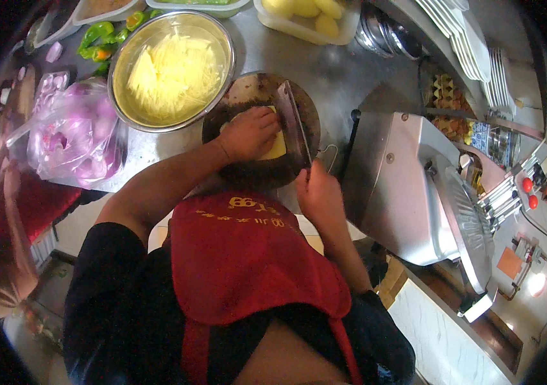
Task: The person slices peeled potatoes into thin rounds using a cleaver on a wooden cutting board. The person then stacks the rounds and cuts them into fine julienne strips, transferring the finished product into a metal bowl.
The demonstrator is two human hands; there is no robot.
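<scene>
My left hand (254,132) presses down on a piece of yellow peeled potato (277,147), its fingers bent over the top. The potato lies on a round, dark-stained chopping board (249,89) and is partly hidden by that hand. In my right hand (319,190) is the handle of a Chinese cleaver (293,120). Its broad blade stands over the board, just right of the potato; whether it touches the potato I cannot tell. Beyond my left forearm, a steel bowl (229,72) holds shredded potato (174,79) in liquid.
A plastic bag of purple onions (78,134) sits at the left, with green peppers (97,41) behind it. Peeled potatoes (302,7) fill a plastic tub (297,36) at the back. A metal slicing machine (403,187) stands close on the right, below stacked white plates (468,45).
</scene>
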